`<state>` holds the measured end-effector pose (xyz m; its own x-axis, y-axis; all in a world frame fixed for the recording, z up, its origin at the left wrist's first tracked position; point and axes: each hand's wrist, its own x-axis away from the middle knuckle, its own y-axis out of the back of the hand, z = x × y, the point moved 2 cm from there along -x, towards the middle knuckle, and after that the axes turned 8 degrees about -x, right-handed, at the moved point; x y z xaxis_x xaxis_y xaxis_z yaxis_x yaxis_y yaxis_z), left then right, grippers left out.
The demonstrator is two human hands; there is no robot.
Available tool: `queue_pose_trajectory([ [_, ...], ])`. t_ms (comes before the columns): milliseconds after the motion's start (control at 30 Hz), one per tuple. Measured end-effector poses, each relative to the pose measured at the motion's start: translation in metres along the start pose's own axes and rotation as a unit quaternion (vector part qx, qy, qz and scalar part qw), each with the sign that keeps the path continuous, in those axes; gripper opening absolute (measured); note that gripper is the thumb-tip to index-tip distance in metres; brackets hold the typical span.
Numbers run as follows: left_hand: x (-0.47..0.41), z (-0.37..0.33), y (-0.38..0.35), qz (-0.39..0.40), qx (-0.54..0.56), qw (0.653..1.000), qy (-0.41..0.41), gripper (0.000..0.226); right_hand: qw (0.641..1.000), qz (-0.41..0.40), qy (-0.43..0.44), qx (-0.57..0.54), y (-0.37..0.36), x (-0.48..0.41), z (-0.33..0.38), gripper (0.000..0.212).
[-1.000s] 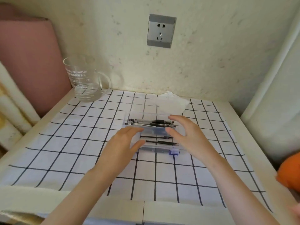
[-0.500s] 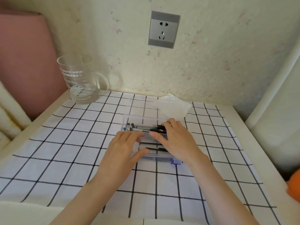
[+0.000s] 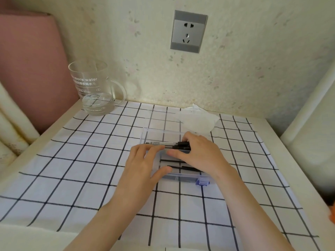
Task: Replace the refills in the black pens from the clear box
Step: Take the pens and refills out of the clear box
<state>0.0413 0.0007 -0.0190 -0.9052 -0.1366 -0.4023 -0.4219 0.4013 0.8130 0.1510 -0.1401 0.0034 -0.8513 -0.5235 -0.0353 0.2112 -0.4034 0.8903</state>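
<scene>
A clear box (image 3: 178,175) with a blue latch (image 3: 202,182) lies open in the middle of the checked cloth, its lid (image 3: 163,122) tipped back behind it. Several black pens (image 3: 178,144) lie in its rear part. Thin black refills (image 3: 171,161) lie in the front part. My left hand (image 3: 143,165) rests on the box's left end, fingers straight on top and thumb against the front wall. My right hand (image 3: 199,154) reaches in from the right. Its fingers curl over the pens' black ends, with the thumb in front of them.
A clear glass mug (image 3: 93,89) holding a little water stands at the back left. A crumpled white tissue (image 3: 198,118) lies behind the box near the wall. A pink cushion (image 3: 30,69) borders the left side and a white post (image 3: 308,109) the right. A wall socket (image 3: 188,31) is above.
My right hand moved left and back, from the box's right side onto the pens, and its fingers closed round them. My left hand slid a little further onto the box's left end.
</scene>
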Motion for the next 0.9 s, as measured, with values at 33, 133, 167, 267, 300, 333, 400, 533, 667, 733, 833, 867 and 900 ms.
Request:
queue_pose_trajectory([
  [33,0.0,0.0,0.0,0.0,-0.001,1.0,-0.001,0.06,1.0,0.006,0.003,-0.012,0.0,0.0,0.001,0.055],
  [133,0.0,0.0,0.001,-0.005,0.004,1.0,-0.006,0.057,0.999,0.021,0.008,-0.023,0.001,-0.001,0.004,0.048],
  [167,0.0,0.001,0.001,-0.006,0.005,1.0,-0.009,0.058,0.999,0.029,0.0,-0.034,0.002,-0.002,0.004,0.046],
  [267,0.001,0.002,0.0,0.0,0.004,1.0,-0.007,0.062,0.994,0.056,-0.033,-0.084,0.004,-0.004,-0.001,0.046],
  [300,0.001,0.002,0.0,0.0,0.003,1.0,-0.007,0.064,0.992,0.061,-0.042,-0.098,0.004,-0.005,-0.003,0.046],
  [333,0.001,0.003,0.0,-0.002,0.001,1.0,-0.005,0.066,0.991,0.064,-0.047,-0.108,0.004,-0.006,-0.003,0.045],
  [400,0.001,0.003,-0.001,-0.004,-0.001,1.0,-0.004,0.066,0.989,0.064,-0.052,-0.119,0.004,-0.007,-0.004,0.043],
  [533,0.001,0.002,-0.001,-0.008,-0.003,1.0,-0.011,0.065,0.987,0.06,-0.047,-0.14,0.004,-0.01,-0.005,0.044],
  [667,0.002,-0.001,0.0,-0.014,0.008,1.0,0.001,0.067,0.983,0.061,-0.046,-0.165,0.002,-0.011,-0.006,0.045],
  [733,0.002,-0.001,0.0,-0.021,0.007,1.0,0.008,0.069,0.981,0.063,-0.045,-0.18,0.002,-0.012,-0.007,0.046],
  [833,0.002,0.0,0.0,-0.024,0.009,1.0,0.012,0.073,0.973,0.066,-0.032,-0.22,0.003,-0.011,-0.006,0.042],
  [867,0.002,0.0,0.0,-0.022,0.011,1.0,0.015,0.072,0.97,0.069,-0.025,-0.233,0.004,-0.011,-0.005,0.041],
  [900,0.002,0.0,0.0,-0.021,0.011,1.0,0.016,0.072,0.967,0.072,-0.02,-0.244,0.005,-0.011,-0.005,0.04],
])
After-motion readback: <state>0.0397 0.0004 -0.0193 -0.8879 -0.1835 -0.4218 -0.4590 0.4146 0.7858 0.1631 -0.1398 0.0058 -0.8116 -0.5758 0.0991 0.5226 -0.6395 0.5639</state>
